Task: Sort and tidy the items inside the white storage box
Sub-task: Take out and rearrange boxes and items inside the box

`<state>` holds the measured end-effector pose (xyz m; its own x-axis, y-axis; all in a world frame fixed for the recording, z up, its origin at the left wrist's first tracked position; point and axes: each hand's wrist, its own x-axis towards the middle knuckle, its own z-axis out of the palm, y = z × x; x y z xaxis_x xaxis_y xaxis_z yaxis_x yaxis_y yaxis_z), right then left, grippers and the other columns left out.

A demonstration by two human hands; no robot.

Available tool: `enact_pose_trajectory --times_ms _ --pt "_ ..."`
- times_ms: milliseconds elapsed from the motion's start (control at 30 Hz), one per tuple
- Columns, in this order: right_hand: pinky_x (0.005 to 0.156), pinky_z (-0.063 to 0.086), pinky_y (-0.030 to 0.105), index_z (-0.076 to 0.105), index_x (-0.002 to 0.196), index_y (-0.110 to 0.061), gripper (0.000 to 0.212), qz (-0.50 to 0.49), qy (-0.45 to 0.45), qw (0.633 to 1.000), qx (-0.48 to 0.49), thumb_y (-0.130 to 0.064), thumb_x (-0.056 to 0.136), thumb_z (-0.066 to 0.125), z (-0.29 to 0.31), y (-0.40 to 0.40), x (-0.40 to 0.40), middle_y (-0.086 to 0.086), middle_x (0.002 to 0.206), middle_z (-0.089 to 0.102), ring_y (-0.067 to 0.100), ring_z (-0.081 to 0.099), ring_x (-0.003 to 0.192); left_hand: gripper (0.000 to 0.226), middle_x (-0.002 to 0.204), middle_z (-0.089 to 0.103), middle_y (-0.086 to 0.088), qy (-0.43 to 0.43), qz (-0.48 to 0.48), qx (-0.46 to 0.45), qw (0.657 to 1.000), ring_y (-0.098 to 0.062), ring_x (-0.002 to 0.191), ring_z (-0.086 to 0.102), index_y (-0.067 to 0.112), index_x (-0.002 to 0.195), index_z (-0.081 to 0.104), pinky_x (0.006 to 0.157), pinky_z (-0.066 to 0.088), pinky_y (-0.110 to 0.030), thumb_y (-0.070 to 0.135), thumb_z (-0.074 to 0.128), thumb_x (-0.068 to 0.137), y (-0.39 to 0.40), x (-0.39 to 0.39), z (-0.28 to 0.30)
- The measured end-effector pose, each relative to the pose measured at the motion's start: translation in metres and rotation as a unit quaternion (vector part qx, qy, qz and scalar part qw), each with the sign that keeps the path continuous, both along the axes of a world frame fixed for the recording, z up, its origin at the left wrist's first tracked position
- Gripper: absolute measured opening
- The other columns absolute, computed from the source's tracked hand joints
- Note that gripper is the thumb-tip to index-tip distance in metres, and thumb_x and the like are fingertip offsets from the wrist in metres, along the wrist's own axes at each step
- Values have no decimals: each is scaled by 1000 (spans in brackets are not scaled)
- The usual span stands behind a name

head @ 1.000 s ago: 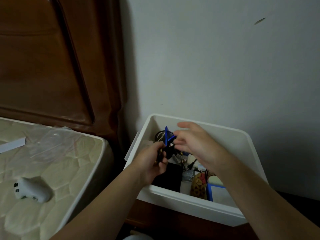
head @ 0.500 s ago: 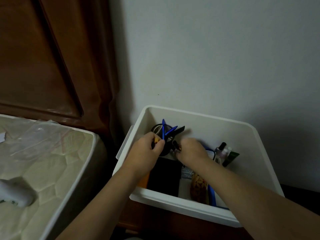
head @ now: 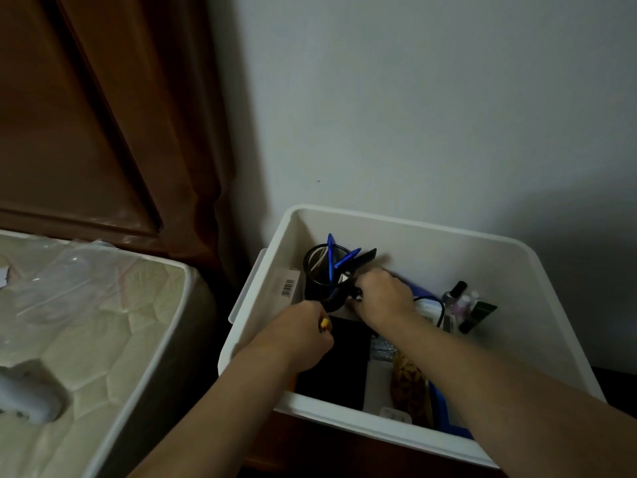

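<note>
both hands work beside the black pen cup (head: 319,270) in the white storage box (head: 448,243); left hand (head: 303,334) pinches a yellow-tipped item (head: 324,325), right hand (head: 382,296) curls on something small i cannot identify; best steady the cup, then drop items in upright.
</note>
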<state>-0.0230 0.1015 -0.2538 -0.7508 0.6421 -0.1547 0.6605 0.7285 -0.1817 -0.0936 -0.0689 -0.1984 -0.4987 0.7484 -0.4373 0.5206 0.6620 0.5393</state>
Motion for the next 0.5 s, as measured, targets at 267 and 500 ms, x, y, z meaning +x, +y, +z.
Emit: enact_pose_trajectory --times_ms 267,500 --pt "78 57 40 70 111 -22 23 -8 26 999 36 -32 91 76 -9 -3 -5 5 117 64 30 69 101 34 120 62 -1 12 -11 -40 999 -18 105 62 22 131 59 91 54 -32 28 63 98 1 0 -3" --pt "70 62 34 67 99 -26 55 -58 49 994 -83 -64 65 87 1 -6 -12 -6 90 72 16 71 82 36 122 62 -5 21 19 -43 999 -19 104 58 16 131 52 85 47 -29 28 63 99 2 0 -2"
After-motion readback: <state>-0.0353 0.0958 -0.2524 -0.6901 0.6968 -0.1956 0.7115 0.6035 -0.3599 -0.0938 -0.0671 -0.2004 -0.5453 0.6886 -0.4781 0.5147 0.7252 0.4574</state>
